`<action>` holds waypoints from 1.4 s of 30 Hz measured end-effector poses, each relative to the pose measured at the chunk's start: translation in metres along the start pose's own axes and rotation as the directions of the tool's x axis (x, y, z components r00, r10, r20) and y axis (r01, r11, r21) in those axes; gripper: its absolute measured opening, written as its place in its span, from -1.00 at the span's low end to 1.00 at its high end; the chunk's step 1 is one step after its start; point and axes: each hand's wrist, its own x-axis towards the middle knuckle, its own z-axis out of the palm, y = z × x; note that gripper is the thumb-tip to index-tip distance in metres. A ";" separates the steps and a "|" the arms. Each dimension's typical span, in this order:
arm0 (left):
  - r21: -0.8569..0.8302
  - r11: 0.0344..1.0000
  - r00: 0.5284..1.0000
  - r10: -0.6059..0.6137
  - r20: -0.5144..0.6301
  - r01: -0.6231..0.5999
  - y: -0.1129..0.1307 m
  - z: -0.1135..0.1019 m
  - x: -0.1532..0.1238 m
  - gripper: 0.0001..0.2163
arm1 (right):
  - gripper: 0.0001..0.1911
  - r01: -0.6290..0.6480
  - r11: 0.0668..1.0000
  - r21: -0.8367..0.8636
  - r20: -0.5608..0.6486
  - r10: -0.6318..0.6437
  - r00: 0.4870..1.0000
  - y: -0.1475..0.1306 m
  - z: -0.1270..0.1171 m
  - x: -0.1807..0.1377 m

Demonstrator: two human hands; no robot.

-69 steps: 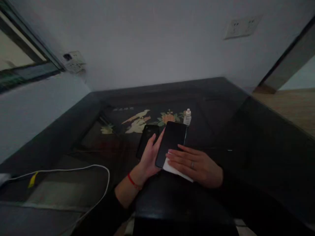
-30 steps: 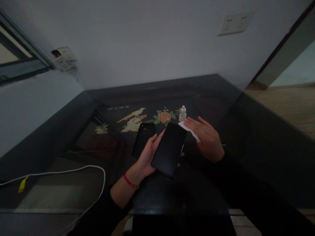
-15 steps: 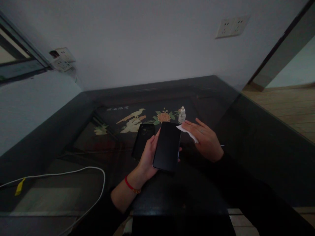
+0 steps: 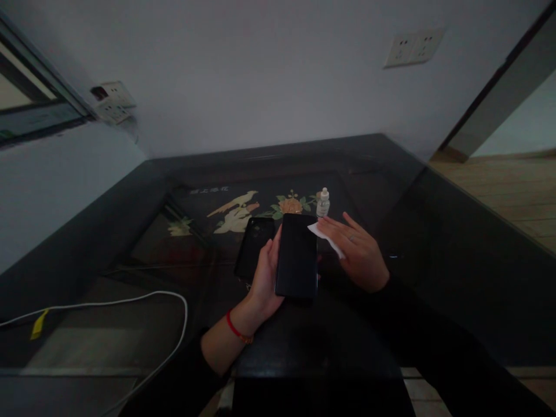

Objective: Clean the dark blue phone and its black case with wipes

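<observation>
A black smartphone (image 4: 297, 258) rests in my left hand (image 4: 266, 278), screen up, with the fingers wrapped round it from beneath. My right hand (image 4: 358, 249) holds a folded white wipe (image 4: 325, 236) under its fingers. The wipe's left tip overlaps the upper right corner of the phone. Left of the phone, a black phone case (image 4: 254, 246) lies on the table, partly behind my left hand. Just beyond my right fingertips stands a small clear bottle (image 4: 322, 204) with a white dropper cap, upright.
The dark glossy table (image 4: 260, 347) bears a bird-and-flower picture (image 4: 237, 214). A white cable (image 4: 117, 301) with a yellow tag (image 4: 40, 324) curves over the left side. Behind the table rises a white wall with sockets (image 4: 414, 47).
My left hand has turned the phone slightly and shifted it right, so it points straighter away from me. My right hand has moved a little left and nearer with the wipe.
</observation>
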 end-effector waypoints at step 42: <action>-0.037 0.986 0.983 0.159 -0.093 -0.163 -0.005 0.006 0.000 -0.55 | -0.56 -0.023 1.000 -0.005 0.072 0.023 0.997 -0.031 0.019 0.007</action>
